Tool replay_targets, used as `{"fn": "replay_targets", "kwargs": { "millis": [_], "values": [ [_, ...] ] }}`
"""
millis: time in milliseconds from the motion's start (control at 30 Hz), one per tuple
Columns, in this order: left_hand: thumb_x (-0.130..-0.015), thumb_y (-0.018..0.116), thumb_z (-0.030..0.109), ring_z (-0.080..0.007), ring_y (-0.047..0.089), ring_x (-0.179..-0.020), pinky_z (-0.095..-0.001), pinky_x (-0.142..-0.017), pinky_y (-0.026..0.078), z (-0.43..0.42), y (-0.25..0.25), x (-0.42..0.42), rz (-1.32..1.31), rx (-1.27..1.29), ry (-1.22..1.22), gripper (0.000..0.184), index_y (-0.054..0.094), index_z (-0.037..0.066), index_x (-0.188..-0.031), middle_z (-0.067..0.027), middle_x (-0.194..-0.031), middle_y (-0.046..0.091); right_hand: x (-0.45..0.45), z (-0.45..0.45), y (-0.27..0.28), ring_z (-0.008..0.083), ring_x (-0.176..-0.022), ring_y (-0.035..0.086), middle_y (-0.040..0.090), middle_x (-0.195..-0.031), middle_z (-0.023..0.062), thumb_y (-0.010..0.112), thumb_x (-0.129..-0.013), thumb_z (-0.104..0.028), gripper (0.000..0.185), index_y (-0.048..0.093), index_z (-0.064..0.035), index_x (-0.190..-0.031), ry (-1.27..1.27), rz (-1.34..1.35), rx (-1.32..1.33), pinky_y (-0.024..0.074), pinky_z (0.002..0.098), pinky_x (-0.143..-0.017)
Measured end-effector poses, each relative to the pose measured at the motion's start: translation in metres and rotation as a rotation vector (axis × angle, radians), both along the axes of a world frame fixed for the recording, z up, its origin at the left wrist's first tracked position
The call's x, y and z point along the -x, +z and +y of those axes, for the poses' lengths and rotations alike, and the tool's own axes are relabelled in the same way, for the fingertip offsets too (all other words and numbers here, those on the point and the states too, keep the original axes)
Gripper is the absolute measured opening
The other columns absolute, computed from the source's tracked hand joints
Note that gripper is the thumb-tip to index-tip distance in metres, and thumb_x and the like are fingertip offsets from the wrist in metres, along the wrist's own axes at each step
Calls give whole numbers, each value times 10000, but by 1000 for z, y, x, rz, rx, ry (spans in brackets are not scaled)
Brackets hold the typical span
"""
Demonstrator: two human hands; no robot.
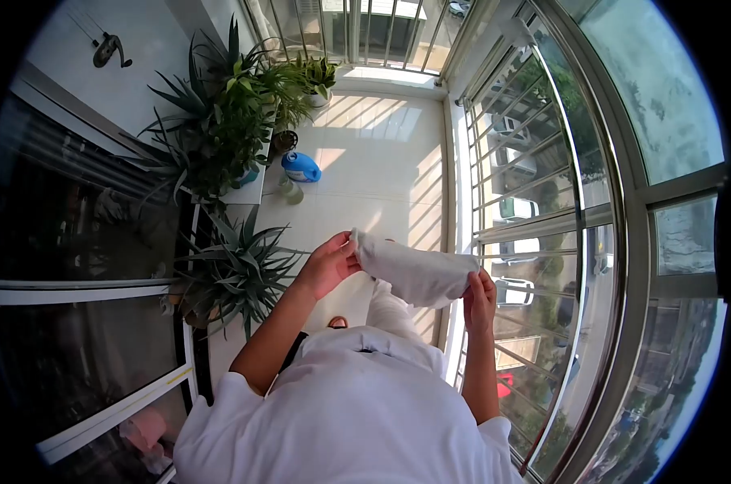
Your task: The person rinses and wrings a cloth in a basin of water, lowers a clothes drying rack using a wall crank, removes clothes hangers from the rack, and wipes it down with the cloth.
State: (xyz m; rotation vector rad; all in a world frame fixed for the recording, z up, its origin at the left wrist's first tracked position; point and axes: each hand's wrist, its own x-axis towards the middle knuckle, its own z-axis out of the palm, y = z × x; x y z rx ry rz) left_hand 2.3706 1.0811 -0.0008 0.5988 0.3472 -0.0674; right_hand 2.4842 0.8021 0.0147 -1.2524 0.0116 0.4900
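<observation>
A light grey-white cloth (pixel 418 270) is stretched between my two hands in front of my body, above the tiled floor. My left hand (pixel 333 264) pinches its upper left corner between thumb and fingers. At the cloth's right end my right hand (pixel 479 300) grips the other edge, fingers closed. The cloth hangs slightly slack in the middle and looks folded; its underside is hidden.
Potted plants (pixel 228 113) line the left side, with a spiky aloe-like plant (pixel 240 270) nearer. A blue bottle (pixel 301 167) and a greenish bottle (pixel 290 191) stand on the floor (pixel 357 181). Metal window railings (pixel 579 210) run along the right. A glass door (pixel 83 286) is at left.
</observation>
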Motion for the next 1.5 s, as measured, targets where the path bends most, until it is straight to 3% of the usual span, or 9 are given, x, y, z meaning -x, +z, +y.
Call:
{"fn": "replay_targets", "kwargs": {
  "millis": [267,400,533,767,900,1033,1133,1233,1500],
  "values": [
    [-859,606,91,-148,553,-972,-307,-881,432,106,77,-134,-162,-673,978,299,476,0,-1112,-77,-1036,587,-205,165,84,153,-842,523,586,-882,78,659,-789,-58,103,574,-7,-814,430,-357,-224,406,271,-756],
    [-932,469,367,-215,459,-1162,-373,-986,360,137,29,-153,372,-401,1325,469,375,48,-1264,-109,-1257,462,-266,250,115,250,-835,547,594,-929,134,693,-736,-44,141,585,19,-801,1128,-515,-313,409,308,-752],
    [-937,431,391,-196,462,-1153,-354,-955,382,202,0,-234,-10,208,1060,479,359,75,-1290,-91,-1260,460,-312,343,145,265,-844,600,595,-1074,108,711,-729,-72,210,622,17,-897,1351,-1199,347,490,319,-737],
    [-952,372,351,-89,557,-726,-213,-541,450,309,-85,-322,-576,394,800,347,515,76,-1108,6,-862,563,-330,566,45,213,-1067,523,499,-1250,160,481,-892,-497,630,388,-32,-1307,1504,523,-619,421,320,-898],
    [-968,354,286,-76,534,-668,-220,-513,438,363,-78,-326,-719,630,830,265,536,93,-956,15,-821,550,-340,645,45,255,-1061,537,492,-1244,201,545,-863,-463,681,369,14,-1316,1801,550,-545,427,333,-909],
    [-685,751,233,-161,524,-711,-279,-676,461,420,124,-284,-285,438,1248,402,490,49,-929,-17,-831,537,-350,716,90,308,-1069,560,537,-1164,258,642,-814,-355,607,479,88,-1195,2191,278,-523,429,396,-919],
    [-927,433,222,-210,563,-770,-346,-646,516,419,147,-232,106,-386,1674,177,442,60,-998,-111,-949,543,-357,803,96,238,-862,637,616,-1028,212,589,-873,-304,430,532,29,-1138,2016,160,-520,502,323,-780],
    [-914,449,199,-190,523,-724,-361,-588,500,413,158,-206,-155,-221,1988,144,429,61,-948,-87,-870,498,-321,917,103,130,-799,616,641,-989,99,467,-953,-245,287,548,-34,-1130,1858,-43,-363,493,253,-701],
    [-431,789,172,-84,405,-635,-237,-583,385,390,128,-215,1795,-1131,1794,568,392,78,-827,20,-737,437,-144,1175,33,213,-943,592,588,-1077,130,573,-876,-389,498,453,-28,-1198,1682,104,51,501,331,-776]
  ]
}}
